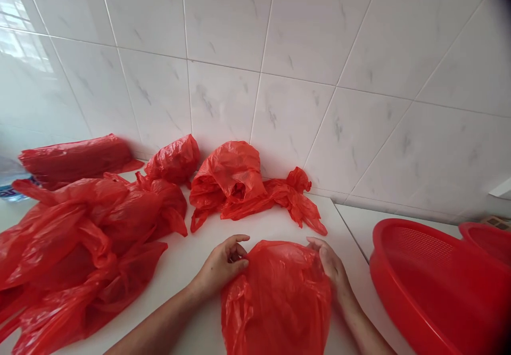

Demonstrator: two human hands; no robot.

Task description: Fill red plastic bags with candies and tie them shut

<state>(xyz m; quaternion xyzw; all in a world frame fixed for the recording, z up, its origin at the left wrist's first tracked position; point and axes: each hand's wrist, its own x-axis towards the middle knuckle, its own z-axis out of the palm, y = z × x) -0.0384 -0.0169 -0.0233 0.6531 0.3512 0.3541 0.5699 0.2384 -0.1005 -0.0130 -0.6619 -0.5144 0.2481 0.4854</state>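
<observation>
A red plastic bag (279, 296) lies on the white table in front of me, its lower end running out of the bottom of the view. At its upper left edge is my left hand (225, 259), index finger stretched out, thumb apart from it and near the plastic, the other fingers curled. Along the bag's right edge rests my right hand (331, 264), slightly blurred, fingers extended and loosely spread. Neither hand visibly grips the bag. Just beyond my hands sits a crumpled red plastic bag (231, 171), with a twisted red bag (289, 198) trailing to its right.
A heap of red bags (91, 232) fills the left side. Behind it lie a folded red bundle (80, 158) and a smaller red roll (173, 158). Red perforated baskets (431, 280) stand at right. A clear bottle (14, 179) shows at far left. The tiled wall (223, 94) bounds the back.
</observation>
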